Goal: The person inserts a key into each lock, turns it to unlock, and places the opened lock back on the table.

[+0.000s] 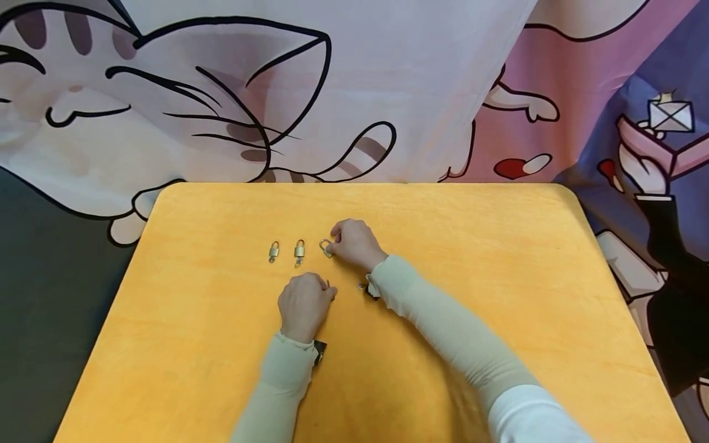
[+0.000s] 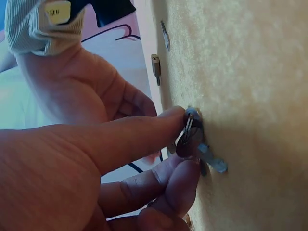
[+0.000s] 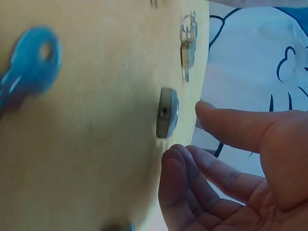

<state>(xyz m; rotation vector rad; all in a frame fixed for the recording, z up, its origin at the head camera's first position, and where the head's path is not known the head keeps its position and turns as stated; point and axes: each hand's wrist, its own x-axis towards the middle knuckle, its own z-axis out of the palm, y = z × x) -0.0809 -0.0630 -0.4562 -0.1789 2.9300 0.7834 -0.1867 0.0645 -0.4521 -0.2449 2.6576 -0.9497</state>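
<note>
In the left wrist view, my left hand (image 2: pixel 130 144) pinches a small key ring (image 2: pixel 189 126) with a key (image 2: pixel 212 159) between thumb and fingers, close over the tabletop. My right hand (image 1: pixel 354 244) is beyond it at a small padlock (image 1: pixel 325 247). The right wrist view shows the padlock's keyhole end (image 3: pixel 164 113) facing the camera. My right thumb and fingertips are spread apart on either side of the padlock's far end, and nothing is gripped between them.
Two brass padlocks (image 1: pixel 274 251) (image 1: pixel 300 251) with keys attached lie in a row left of the right hand. A loose key (image 3: pixel 36 60) lies near my right cuff. The yellow table (image 1: pixel 471 234) ends at a printed cloth (image 1: pixel 421 92) behind.
</note>
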